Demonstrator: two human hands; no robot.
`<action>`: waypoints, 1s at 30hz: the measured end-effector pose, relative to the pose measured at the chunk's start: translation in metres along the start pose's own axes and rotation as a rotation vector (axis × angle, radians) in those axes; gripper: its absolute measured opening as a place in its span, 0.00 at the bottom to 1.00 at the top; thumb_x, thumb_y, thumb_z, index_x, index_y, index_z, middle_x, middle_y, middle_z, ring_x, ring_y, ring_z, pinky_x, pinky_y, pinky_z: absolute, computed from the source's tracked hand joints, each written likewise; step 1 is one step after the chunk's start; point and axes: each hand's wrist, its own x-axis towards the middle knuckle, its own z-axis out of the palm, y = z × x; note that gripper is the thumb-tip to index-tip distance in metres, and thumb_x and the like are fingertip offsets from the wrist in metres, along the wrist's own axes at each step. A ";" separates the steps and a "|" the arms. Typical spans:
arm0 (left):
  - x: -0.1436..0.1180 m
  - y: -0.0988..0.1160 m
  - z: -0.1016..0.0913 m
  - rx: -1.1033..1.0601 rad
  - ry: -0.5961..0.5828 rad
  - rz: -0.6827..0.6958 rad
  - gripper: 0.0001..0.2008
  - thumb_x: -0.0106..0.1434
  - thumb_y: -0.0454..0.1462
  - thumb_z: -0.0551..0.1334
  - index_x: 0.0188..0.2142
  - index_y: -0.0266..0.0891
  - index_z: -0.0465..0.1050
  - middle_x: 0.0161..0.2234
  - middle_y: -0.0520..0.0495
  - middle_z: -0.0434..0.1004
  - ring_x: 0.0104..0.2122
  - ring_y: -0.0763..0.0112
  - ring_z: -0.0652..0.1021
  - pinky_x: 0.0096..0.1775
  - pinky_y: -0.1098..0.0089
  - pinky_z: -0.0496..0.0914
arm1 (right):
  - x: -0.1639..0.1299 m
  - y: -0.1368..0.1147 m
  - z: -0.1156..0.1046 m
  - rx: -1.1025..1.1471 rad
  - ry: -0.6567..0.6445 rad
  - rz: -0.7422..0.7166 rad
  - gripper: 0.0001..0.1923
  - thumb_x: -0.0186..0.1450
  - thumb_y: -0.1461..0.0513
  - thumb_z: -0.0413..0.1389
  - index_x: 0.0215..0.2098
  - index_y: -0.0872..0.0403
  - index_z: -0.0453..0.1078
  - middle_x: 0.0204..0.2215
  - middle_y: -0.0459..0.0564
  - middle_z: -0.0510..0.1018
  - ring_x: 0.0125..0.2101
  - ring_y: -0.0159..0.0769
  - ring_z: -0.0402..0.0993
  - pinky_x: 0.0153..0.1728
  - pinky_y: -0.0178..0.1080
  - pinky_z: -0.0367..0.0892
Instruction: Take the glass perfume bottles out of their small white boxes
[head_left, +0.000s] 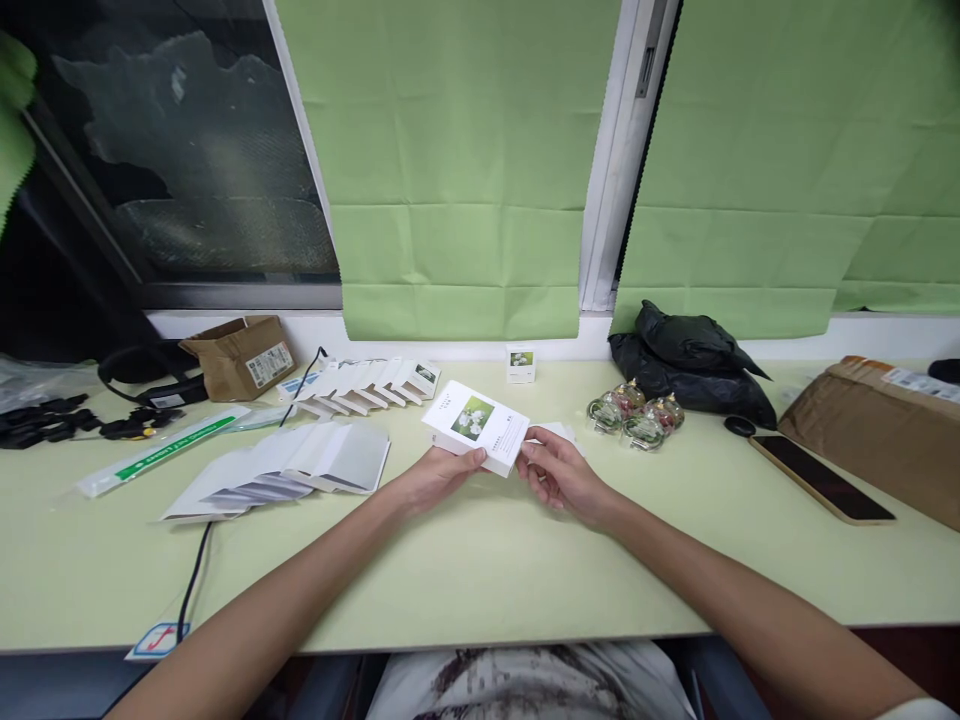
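Note:
Above the middle of the table, a white cardboard box (501, 425) printed with white flowers on green is tilted toward me. My left hand (442, 476) grips its near left side, thumb on the front face and fingers underneath. At the box's right end, my right hand (561, 470) pinches the lower right corner between thumb and curled fingers. Behind the right hand lies a white piece of paper or card (559, 432), partly covered. Flattened white cartons (337, 455) lie fanned out left of my hands. Farther back is a row of small white boxes (375, 380).
A small white box (520, 366) stands by the window wall. To the right are ornament-like glass items (636, 413), black plastic bags (686, 365), a phone (821, 478) and a large brown parcel (881, 430). On the left are an open brown carton (241, 358) and a black cable (196, 570).

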 end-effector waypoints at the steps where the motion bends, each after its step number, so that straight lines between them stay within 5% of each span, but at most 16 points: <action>1: 0.000 0.000 0.000 -0.004 -0.001 -0.001 0.33 0.62 0.46 0.74 0.63 0.42 0.72 0.62 0.35 0.75 0.60 0.48 0.75 0.55 0.56 0.70 | 0.000 0.000 0.000 0.002 -0.003 0.001 0.23 0.65 0.45 0.65 0.46 0.51 0.69 0.30 0.41 0.77 0.15 0.22 0.66 0.10 0.26 0.52; 30: -0.003 0.002 0.001 -0.073 -0.099 -0.014 0.29 0.64 0.44 0.73 0.62 0.41 0.73 0.61 0.34 0.76 0.62 0.47 0.74 0.60 0.52 0.67 | -0.002 0.000 -0.003 -0.073 -0.056 -0.048 0.25 0.66 0.44 0.65 0.52 0.48 0.68 0.30 0.41 0.74 0.16 0.23 0.65 0.12 0.28 0.55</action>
